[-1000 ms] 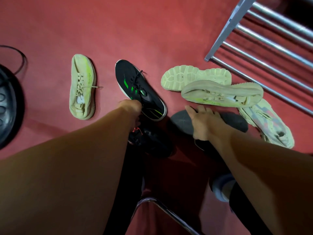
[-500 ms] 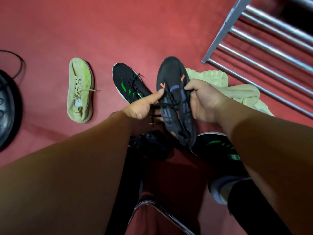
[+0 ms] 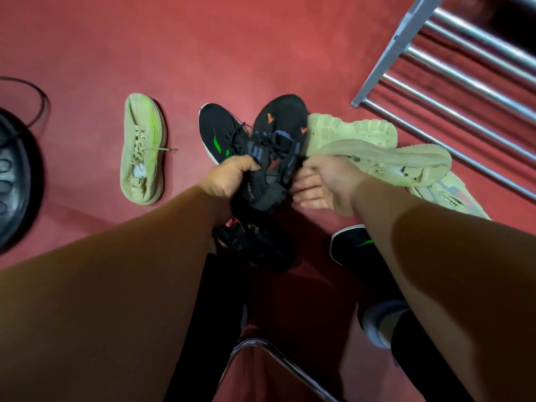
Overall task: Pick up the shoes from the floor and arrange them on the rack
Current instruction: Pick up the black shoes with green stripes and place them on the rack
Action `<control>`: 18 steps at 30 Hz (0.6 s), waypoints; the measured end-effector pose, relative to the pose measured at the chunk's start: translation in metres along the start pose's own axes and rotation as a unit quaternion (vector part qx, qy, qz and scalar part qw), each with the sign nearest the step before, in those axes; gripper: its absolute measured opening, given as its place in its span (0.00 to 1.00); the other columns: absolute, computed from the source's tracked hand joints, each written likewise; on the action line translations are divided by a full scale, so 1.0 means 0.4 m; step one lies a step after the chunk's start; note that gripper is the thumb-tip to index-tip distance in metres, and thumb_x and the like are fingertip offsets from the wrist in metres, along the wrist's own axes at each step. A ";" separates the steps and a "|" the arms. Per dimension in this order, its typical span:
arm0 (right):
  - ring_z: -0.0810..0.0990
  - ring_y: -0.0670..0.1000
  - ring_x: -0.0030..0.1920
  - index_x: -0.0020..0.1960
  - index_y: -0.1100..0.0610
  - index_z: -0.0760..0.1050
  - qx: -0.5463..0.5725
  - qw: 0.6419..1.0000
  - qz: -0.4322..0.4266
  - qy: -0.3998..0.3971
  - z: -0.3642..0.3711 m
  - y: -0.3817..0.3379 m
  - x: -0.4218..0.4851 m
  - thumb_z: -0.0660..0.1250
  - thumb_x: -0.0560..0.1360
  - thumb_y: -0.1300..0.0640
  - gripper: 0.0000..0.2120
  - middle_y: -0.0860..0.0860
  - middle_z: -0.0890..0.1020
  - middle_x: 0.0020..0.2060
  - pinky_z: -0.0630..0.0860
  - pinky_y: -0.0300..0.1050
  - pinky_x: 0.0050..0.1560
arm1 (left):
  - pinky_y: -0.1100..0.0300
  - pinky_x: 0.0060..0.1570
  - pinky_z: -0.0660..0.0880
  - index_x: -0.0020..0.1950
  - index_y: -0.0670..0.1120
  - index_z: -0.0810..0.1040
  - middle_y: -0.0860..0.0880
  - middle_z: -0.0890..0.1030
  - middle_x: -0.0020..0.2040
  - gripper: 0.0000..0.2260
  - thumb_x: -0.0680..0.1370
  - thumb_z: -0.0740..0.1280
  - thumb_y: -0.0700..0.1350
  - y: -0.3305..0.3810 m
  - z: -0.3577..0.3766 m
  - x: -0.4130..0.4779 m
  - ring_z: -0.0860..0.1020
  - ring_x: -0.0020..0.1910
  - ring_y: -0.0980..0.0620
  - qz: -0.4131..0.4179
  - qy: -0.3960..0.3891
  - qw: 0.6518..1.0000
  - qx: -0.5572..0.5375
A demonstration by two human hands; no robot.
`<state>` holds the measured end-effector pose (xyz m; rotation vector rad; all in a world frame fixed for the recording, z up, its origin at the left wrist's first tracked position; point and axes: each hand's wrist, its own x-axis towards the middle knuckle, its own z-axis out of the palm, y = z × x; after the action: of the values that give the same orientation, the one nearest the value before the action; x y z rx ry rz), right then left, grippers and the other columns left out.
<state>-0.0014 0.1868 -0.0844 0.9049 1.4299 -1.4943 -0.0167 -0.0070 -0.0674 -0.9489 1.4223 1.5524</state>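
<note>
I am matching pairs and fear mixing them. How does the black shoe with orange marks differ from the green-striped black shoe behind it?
The orange-marked shoe is held up, gripped by the left hand; the green-striped shoe lies on the floor. The orange-marked shoe has bluish-grey panels; the green-striped shoe shows a white sole edge. The orange-marked shoe partly covers the green-striped shoe. Both are black and laced, toes pointing away from the person.

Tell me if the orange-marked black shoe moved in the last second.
Yes. The orange-marked black shoe, gripped by the left hand, has risen off the floor, up-frame and leftward, now overlapping the upturned cream shoe.
</note>
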 end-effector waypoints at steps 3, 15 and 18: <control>0.80 0.55 0.49 0.57 0.58 0.76 -0.155 0.985 0.075 -0.032 0.032 0.055 -0.002 0.60 0.80 0.55 0.10 0.56 0.81 0.57 0.80 0.49 0.49 | 0.41 0.56 0.80 0.60 0.39 0.83 0.40 0.85 0.55 0.20 0.73 0.66 0.48 0.008 -0.035 0.006 0.84 0.49 0.41 -0.008 0.029 0.999 -0.010; 0.83 0.62 0.51 0.51 0.57 0.75 -0.234 0.959 0.158 -0.007 0.149 0.167 -0.004 0.69 0.78 0.54 0.07 0.61 0.82 0.51 0.81 0.59 0.56 | 0.42 0.62 0.76 0.63 0.36 0.80 0.39 0.84 0.58 0.19 0.73 0.70 0.41 -0.009 -0.086 0.013 0.82 0.54 0.40 -0.049 0.022 0.995 0.081; 0.84 0.64 0.56 0.53 0.58 0.79 -0.193 0.966 0.167 -0.031 0.152 0.167 -0.004 0.74 0.75 0.55 0.10 0.61 0.84 0.56 0.81 0.63 0.57 | 0.46 0.56 0.80 0.61 0.38 0.81 0.40 0.85 0.55 0.16 0.74 0.70 0.41 0.000 -0.093 0.000 0.83 0.50 0.42 -0.057 0.006 0.995 0.077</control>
<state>0.0645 0.1280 -0.1029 0.7972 1.3794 -0.9442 -0.0165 -0.0440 -0.0705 -0.9311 1.4490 1.3353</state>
